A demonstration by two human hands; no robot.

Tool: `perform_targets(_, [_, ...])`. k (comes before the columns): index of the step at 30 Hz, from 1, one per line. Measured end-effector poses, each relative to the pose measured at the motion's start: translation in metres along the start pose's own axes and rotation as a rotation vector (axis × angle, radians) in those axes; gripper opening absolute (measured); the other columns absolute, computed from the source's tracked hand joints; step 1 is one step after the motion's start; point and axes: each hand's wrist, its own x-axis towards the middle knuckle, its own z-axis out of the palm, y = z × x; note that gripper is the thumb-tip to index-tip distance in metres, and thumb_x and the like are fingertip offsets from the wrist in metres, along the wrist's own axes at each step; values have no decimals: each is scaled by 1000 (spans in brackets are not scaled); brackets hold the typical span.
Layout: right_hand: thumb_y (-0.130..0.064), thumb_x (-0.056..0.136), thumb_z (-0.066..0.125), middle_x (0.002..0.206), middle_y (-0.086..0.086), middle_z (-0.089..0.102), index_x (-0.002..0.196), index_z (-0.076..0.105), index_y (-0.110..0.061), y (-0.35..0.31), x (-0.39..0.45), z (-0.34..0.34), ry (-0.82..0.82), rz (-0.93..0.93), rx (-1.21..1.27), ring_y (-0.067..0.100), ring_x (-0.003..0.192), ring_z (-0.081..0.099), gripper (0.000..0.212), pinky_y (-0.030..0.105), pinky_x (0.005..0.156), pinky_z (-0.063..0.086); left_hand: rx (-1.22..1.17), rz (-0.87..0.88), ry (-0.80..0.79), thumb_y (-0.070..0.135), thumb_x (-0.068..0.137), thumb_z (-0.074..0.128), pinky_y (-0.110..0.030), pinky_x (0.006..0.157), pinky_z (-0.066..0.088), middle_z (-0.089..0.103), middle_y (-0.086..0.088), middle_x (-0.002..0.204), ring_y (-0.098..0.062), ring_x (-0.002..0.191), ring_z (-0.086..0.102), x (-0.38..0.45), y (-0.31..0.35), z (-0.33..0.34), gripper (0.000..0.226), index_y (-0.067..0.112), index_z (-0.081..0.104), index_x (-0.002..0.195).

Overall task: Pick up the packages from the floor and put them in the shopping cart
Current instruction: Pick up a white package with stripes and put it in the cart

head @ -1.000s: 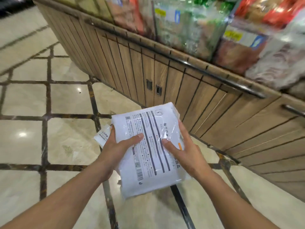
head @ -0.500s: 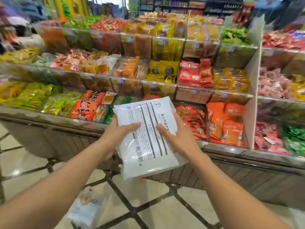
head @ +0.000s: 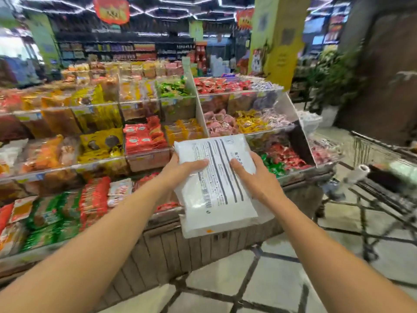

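Note:
A white plastic package point(head: 216, 195) with black printed stripes and small text is held up at chest height in front of me. My left hand point(head: 180, 171) grips its left edge with the thumb lying across the front. My right hand point(head: 252, 177) holds the right edge the same way. A second white pack seems to lie behind the first, showing at the bottom edge. The metal shopping cart point(head: 383, 177) stands at the right, its handle end blurred, about an arm's length from the package.
A tiered snack display point(head: 135, 141) with clear bins of coloured sweets on a wooden base fills the left and middle. A tiled floor point(head: 270, 279) with dark lines lies below. A dark pillar and potted plants point(head: 334, 80) stand at the far right.
The view has risen from the floor to the shelves and swung right, bringing the cart into sight. Both hands keep hold of the package, which has come up with them.

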Motion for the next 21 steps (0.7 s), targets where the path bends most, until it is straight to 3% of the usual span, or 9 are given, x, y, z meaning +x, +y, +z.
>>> perform_targets(2, [-97,75,38,155,3,50,160,17,-44,33,1,-47,40,50,-13,37,136,51,103,50,106,44,5,-11,-40,35,73,89,-51,94,60,79,-3,118,-25,100,78,22,3,57,76,26,56,141])
perform_targets(7, [-95,79,36,158,7,48,161,12,-46,117,4,-168,134,168,-66,39,139,49,98,51,111,40,20,-18,-161,30,86,83,-35,68,64,78,-3,117,-22,93,79,66,13,212,53,28,60,134])
perform_targets(11, [-96,77,31,160,11,44,161,10,-44,180,2,-251,191,243,-128,39,142,45,101,54,114,38,-7,-40,-274,30,80,88,-43,81,64,77,-5,121,-26,101,78,91,19,321,67,23,59,140])
perform_targets(15, [-83,91,36,160,10,45,163,9,-38,237,-6,-320,267,290,-130,39,141,47,89,52,112,40,-10,-35,-312,24,79,89,-50,90,61,79,-6,114,-29,97,79,102,24,418,55,27,63,128])
perform_targets(17, [-84,91,35,157,11,48,163,8,-37,263,-9,-347,298,316,-127,39,138,50,90,52,110,42,15,-21,-330,26,77,91,-47,87,62,80,-5,112,-25,93,79,110,24,461,56,29,63,125])
perform_targets(19, [-87,87,34,153,12,52,163,7,-38,291,-9,-374,321,358,-124,39,134,54,94,51,106,44,42,5,-368,30,79,89,-34,72,63,80,2,105,-15,81,80,120,22,502,46,32,64,117])
perform_targets(21, [-88,87,33,153,12,52,163,6,-39,317,-8,-400,353,398,-126,39,135,53,95,50,105,43,69,18,-388,40,74,91,-35,76,63,79,6,106,-14,84,80,132,20,543,58,31,65,125])
